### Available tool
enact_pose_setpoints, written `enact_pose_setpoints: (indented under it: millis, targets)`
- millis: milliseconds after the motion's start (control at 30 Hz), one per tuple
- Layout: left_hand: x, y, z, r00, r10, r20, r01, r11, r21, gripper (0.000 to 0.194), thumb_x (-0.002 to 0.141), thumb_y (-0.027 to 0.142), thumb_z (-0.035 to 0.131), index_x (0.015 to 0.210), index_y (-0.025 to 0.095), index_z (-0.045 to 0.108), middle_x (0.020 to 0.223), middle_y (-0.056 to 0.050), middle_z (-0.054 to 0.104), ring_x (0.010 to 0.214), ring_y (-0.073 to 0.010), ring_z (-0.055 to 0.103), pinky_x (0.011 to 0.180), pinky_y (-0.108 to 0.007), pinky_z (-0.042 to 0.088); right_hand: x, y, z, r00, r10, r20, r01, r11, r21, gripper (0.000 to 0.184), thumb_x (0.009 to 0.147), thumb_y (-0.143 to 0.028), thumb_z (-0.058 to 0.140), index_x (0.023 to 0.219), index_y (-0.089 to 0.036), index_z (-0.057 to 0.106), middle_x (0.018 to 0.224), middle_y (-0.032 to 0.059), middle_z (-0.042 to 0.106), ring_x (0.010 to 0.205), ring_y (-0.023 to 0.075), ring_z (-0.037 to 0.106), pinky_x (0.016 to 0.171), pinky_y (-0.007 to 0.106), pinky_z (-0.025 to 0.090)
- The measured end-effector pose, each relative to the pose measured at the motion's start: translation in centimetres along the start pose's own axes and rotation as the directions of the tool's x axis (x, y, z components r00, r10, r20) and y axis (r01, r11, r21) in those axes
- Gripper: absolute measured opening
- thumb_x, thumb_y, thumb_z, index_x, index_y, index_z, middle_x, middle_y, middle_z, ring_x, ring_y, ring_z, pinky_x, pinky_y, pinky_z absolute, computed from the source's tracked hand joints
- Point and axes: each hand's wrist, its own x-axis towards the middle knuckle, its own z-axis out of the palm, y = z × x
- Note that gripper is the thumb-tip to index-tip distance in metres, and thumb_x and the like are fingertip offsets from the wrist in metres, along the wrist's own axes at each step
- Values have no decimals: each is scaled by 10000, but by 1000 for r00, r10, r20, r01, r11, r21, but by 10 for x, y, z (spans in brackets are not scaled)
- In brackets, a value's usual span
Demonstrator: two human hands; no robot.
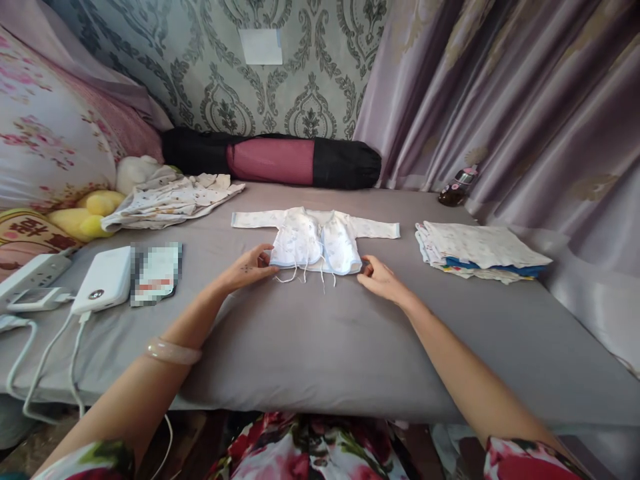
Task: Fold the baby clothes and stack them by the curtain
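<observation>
The left hand [253,264] and right hand [383,277] pinch a baby shirt [293,245], not folded yet, while folded clothes [483,242] sit near the bed's [320,353] right edge.

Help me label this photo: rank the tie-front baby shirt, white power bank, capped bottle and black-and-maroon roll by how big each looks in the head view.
1. Black-and-maroon roll
2. Tie-front baby shirt
3. White power bank
4. Capped bottle

White shirt [295,245] spread on grey sheet [320,347], left fingers [265,272] and right fingers [369,281] at hem corners
</observation>
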Motion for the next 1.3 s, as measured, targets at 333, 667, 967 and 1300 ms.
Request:
enact_pose_setpoints:
  millis: [333, 667, 967, 1300]
  targets:
    - [12, 7, 22, 971, -97, -220, 169, 926, 337, 398, 813, 328, 501, 1182, 193, 563, 819, -37, 665, 787, -216, 632, 701, -299, 450, 3, -38, 21, 978, 141, -153, -188, 914, -359, 385, 936, -284, 376, 1286, -169, 490, 1103, 165, 663, 1032, 301, 626, 796, 360, 438]
    - [-1, 1, 9, 997, 66, -46, -21, 765, 644, 350, 892, 214, 343, 1145, 261, 579, 1084, -87, 616, 999, -265, 598, 724, -322, 472, -8, -29, 7, 996, 16, -85, -56, 863, -501, 290, 956, -225, 368, 1209, -179, 504, 1091, 144, 668, 1002, 280, 630, 774, 337, 401]
    - [2, 13, -9, 978, 209, 20, -173, 752, 636, 271, 866, 354, 494, 1000, 208, 678, 999, -115, 601, 939, -272, 572, 877, -408, 443, -29, -43, -27, 993, -93, -77, 48, 888, -456, 306, 942, -233, 431, 1227, -186, 532, 1152, 116, 615, 1036, 244, 588, 792, 305, 396]
    - [45, 69, 88, 985, 162, -55, -106, 829, 549, 284, 789, 186, 539, 1069, 156, 573, 1043, -146, 593, 997, -280, 570, 871, -404, 461, 38, -107, 36, 993, -117, 31, 119, 893, -435, 334, 868, -247, 514, 1178, -126, 541, 1212, 165, 582, 1079, 266, 598, 847, 317, 451]
